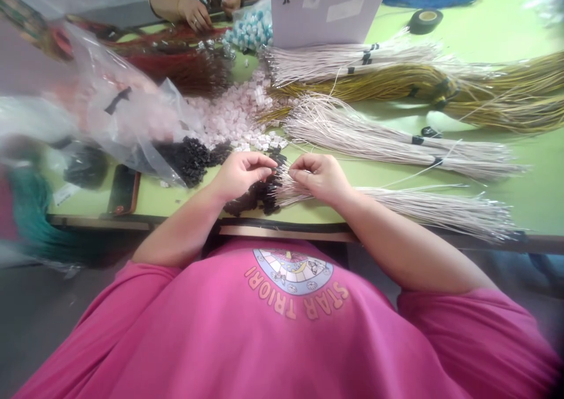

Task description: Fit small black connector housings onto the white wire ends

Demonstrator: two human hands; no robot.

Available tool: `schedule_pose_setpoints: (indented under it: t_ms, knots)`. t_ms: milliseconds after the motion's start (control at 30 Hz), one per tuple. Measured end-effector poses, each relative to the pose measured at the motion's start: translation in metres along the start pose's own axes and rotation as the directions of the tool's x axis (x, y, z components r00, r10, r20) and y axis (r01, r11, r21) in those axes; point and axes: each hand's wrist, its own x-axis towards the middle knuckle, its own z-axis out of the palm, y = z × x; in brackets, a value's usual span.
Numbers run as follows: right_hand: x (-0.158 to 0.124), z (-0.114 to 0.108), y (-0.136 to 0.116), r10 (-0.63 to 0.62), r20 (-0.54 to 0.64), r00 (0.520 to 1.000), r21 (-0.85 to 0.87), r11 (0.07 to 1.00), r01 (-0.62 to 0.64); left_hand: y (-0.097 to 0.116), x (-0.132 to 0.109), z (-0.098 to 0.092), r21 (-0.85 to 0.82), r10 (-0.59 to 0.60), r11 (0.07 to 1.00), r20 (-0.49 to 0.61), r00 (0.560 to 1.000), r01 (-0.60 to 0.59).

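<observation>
Here I see both hands brought close together just past the near edge of the green counter (506, 40). The left hand (241, 174) has its fingers curled and pinched on something small and dark, likely one of the black connectors (253, 198) heaped right under it, so the supply sits within a finger's reach. The right hand (321, 177) pinches the tips of the white wire bundle (432, 208), whose length trails off to the right, leaving the ends facing the other hand. Beyond the hands lie a pile of pink connectors (233, 117) and more white wire bundles (379, 140). Left of the left hand sags a clear plastic bag (118, 111). Across the counter another person's hands (194, 14) are at work.
</observation>
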Motion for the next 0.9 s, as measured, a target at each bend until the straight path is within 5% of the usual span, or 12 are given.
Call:
schedule_pose_setpoints:
  t_ms: [900]
  knots:
    - [0.002, 0.000, 0.004, -0.004, 0.067, 0.998, -0.081, 0.997, 0.009, -0.003, -0.002, 0.013, 0.116, 0.103, 0.988, -0.039, 0.994, -0.098]
